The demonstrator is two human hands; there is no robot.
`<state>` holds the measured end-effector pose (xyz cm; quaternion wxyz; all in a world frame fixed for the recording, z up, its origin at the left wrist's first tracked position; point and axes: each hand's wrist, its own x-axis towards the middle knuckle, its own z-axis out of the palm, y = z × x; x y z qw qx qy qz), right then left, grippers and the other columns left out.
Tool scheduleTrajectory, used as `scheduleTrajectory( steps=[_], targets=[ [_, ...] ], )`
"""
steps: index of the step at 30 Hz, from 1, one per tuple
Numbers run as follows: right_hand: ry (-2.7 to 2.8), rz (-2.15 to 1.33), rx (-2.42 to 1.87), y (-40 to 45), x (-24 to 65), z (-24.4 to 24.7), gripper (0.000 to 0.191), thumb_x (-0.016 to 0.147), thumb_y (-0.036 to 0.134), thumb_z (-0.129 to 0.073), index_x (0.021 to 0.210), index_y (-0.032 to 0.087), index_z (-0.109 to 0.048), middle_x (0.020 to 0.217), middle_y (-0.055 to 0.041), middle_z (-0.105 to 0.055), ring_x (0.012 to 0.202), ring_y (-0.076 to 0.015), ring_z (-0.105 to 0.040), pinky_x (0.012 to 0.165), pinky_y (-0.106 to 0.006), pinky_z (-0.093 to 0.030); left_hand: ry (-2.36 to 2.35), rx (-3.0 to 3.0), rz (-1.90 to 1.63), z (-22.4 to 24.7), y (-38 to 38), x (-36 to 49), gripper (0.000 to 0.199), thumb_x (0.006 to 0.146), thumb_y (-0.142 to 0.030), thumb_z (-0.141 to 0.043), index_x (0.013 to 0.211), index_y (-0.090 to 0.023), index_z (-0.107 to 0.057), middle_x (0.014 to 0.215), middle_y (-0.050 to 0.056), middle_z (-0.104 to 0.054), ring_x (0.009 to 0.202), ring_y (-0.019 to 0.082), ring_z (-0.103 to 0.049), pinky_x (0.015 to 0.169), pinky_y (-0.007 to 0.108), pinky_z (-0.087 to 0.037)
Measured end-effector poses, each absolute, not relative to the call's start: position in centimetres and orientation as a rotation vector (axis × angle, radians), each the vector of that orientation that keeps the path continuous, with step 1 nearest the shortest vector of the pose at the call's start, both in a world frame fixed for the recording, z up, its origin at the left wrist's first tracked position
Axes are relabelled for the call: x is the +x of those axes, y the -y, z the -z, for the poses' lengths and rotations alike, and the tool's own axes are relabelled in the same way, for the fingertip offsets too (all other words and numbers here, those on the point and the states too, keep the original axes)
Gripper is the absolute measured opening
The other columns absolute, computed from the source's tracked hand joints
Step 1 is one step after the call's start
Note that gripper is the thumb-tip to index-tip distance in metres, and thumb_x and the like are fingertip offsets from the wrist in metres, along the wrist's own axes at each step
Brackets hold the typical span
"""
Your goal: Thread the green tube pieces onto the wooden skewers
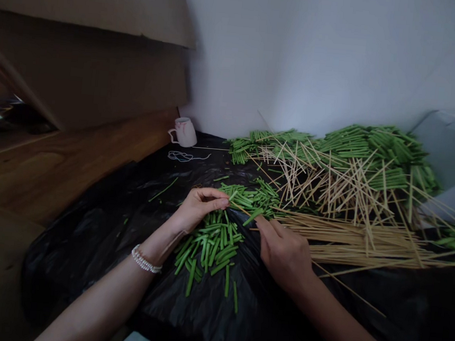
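My left hand, with a beaded bracelet at the wrist, pinches a short piece of green bean between thumb and fingers. My right hand is closed on a thin bamboo skewer, which runs toward my left fingertips. Another cut bean piece lies crosswise at my right fingertips; whether it is threaded on the skewer I cannot tell. Below and between the hands, loose cut green beans are heaped on black plastic sheeting. More loose pieces lie just behind the fingers.
Many bare skewers lie to the right. Behind them are stacked rows of green beans with sticks jutting out. A white mug and a tangled cord sit at back left, near a cardboard box. A pale wall rises behind.
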<state>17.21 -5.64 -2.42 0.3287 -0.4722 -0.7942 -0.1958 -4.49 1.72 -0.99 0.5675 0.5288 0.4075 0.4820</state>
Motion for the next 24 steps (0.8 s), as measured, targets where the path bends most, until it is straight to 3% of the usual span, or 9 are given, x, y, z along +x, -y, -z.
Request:
scheduleTrajectory(
  steps=[17,24],
  targets=[
    [2.092,0.466,-1.170,5.86,16.89,2.54,0.032,0.088,0.009,-0.043,0.110,0.010,-0.065,0.067,-0.0009,-0.060,0.057,-0.0120,-0.054,0.057,-0.027,-0.036,-0.882,1.052,-1.029,0.56,-1.25,-3.97,0.022,0.057,-0.026,-0.087,0.072,-0.014,-0.075,0.066,0.003,-0.073,0.062,0.010,-0.065,0.064,0.021,-0.051],
    [2.092,0.384,-1.181,5.99,16.52,2.47,0.032,0.089,0.009,-0.041,0.110,0.012,-0.065,0.067,-0.0010,-0.061,0.059,-0.0111,-0.055,0.057,-0.025,-0.037,-0.902,1.207,-1.020,0.41,-1.06,-3.90,0.018,0.062,-0.027,-0.084,0.072,-0.014,-0.076,0.069,0.003,-0.073,0.063,0.012,-0.064,0.066,0.023,-0.051]
  ],
)
